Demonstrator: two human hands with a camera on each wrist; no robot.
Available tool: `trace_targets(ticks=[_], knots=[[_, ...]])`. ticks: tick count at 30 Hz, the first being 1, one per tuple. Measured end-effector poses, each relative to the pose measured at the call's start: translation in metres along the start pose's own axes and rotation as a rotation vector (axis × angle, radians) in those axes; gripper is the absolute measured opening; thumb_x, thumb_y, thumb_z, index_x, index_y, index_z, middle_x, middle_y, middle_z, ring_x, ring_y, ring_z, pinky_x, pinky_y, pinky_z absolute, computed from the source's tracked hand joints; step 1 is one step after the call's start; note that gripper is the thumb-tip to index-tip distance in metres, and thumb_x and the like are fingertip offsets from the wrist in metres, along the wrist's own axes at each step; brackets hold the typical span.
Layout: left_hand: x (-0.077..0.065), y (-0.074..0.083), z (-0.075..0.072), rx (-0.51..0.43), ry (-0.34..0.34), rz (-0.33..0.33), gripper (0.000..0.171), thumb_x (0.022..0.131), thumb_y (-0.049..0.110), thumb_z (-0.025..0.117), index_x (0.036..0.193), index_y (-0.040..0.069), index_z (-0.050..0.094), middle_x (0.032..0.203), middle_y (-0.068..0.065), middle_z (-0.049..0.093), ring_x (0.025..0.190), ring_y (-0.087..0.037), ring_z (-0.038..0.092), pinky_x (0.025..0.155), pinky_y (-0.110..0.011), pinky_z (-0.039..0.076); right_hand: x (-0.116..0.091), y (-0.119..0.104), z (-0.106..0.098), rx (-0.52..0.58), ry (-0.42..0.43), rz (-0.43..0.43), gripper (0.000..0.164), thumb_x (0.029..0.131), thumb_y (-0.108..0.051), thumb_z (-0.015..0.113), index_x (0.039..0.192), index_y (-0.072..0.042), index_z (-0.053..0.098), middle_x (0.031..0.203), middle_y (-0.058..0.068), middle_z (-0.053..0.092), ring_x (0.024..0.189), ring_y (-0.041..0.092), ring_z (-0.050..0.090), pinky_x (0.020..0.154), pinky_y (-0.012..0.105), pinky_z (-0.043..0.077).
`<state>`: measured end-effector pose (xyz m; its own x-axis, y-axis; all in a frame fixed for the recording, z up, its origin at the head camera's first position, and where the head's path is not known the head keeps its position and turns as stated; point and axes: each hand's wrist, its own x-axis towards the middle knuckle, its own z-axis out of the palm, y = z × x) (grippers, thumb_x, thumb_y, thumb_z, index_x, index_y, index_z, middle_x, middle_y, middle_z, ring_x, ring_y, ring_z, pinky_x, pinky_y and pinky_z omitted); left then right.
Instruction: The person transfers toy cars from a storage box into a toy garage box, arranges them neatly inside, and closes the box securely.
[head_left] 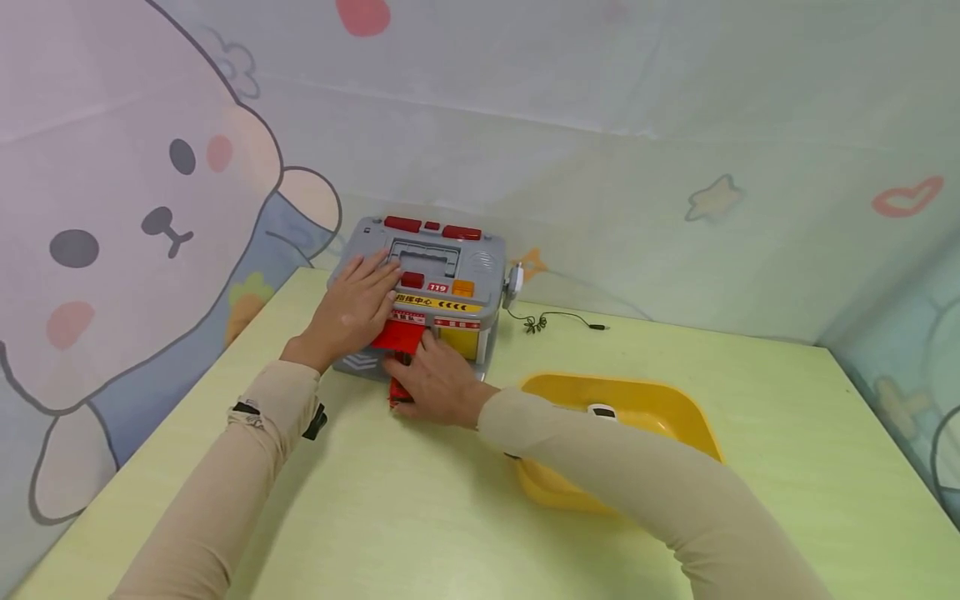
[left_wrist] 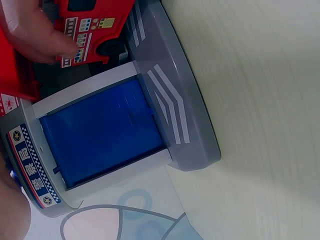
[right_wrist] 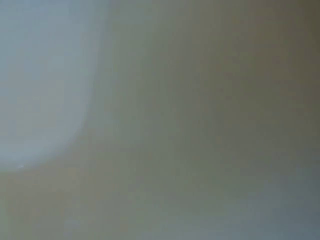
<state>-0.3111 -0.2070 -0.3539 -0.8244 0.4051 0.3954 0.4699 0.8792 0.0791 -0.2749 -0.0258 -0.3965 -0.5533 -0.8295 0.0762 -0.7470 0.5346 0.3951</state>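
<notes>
A grey toy rescue station stands against the back wall, with red and orange pieces on its roof. My left hand rests on the roof's front left part, its fingers extended. Below it, the red door flap of the middle bay is raised. My right hand holds a red toy fire truck at this bay, partly inside the doorway. In the left wrist view a fingertip lies against the truck's stickered side. To the side is a closed blue door. The right wrist view is only a blur.
A yellow basin sits to the right under my right forearm, with a white and black item in it. A thin black cable with a plug lies right of the station. A printed cloth hangs behind the table.
</notes>
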Motion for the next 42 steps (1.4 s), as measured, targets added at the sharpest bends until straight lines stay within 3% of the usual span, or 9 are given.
trace_targets(ticks=[4,9,15,25,32,42], knots=[[0.0008,0.0001,0.0006,-0.007,-0.006,-0.003,0.049,0.104,0.025,0.043,0.147,0.000,0.048,0.154,-0.017,0.046,0.152,-0.032,0.028,0.127,-0.048,0.012,0.0023,0.0023,0.0000,-0.028,-0.034,0.016,0.065,0.092,-0.065,0.052,0.142,-0.024,0.045,0.126,0.006,0.065,0.108,0.025,0.055,0.098,0.032,0.049],[0.0041,-0.0001,0.0020,-0.010,-0.009,0.006,0.050,0.104,0.025,0.042,0.147,0.000,0.047,0.154,-0.016,0.046,0.153,-0.031,0.028,0.127,-0.048,0.011,0.0044,0.0050,0.0024,-0.022,-0.038,0.025,0.071,0.092,-0.066,0.052,0.147,-0.023,0.039,0.137,0.007,0.060,0.114,0.026,0.057,0.105,0.034,0.050],[0.0039,0.0003,0.0012,-0.013,0.000,0.004,0.049,0.104,0.024,0.043,0.146,0.000,0.048,0.154,-0.017,0.046,0.152,-0.032,0.029,0.128,-0.048,0.011,0.0062,0.0073,0.0042,-0.057,-0.025,0.023,0.072,0.091,-0.069,0.052,0.143,-0.021,0.037,0.130,0.007,0.064,0.107,0.025,0.063,0.103,0.034,0.053],[0.0015,0.0003,0.0002,-0.011,-0.001,0.000,0.049,0.104,0.025,0.043,0.146,0.000,0.048,0.153,-0.017,0.047,0.152,-0.032,0.029,0.127,-0.049,0.012,0.0075,0.0048,0.0038,-0.069,-0.023,-0.004,0.057,0.095,-0.064,0.050,0.133,-0.022,0.041,0.131,0.007,0.061,0.107,0.027,0.061,0.103,0.036,0.053],[0.0004,0.0006,0.0005,-0.013,0.020,0.009,0.048,0.104,0.024,0.043,0.145,-0.001,0.049,0.153,-0.017,0.048,0.151,-0.032,0.030,0.127,-0.048,0.013,0.0065,0.0064,0.0041,-0.068,-0.003,-0.021,0.044,0.100,-0.054,0.043,0.130,-0.021,0.044,0.117,0.005,0.066,0.099,0.025,0.060,0.095,0.033,0.054],[-0.0008,0.0004,-0.0004,-0.012,0.021,0.009,0.048,0.104,0.024,0.043,0.145,-0.001,0.049,0.152,-0.017,0.048,0.151,-0.033,0.031,0.127,-0.048,0.012,0.0065,0.0099,0.0035,-0.086,-0.037,-0.063,0.051,0.103,-0.051,0.040,0.143,-0.022,0.042,0.137,0.006,0.060,0.109,0.025,0.058,0.102,0.035,0.052]])
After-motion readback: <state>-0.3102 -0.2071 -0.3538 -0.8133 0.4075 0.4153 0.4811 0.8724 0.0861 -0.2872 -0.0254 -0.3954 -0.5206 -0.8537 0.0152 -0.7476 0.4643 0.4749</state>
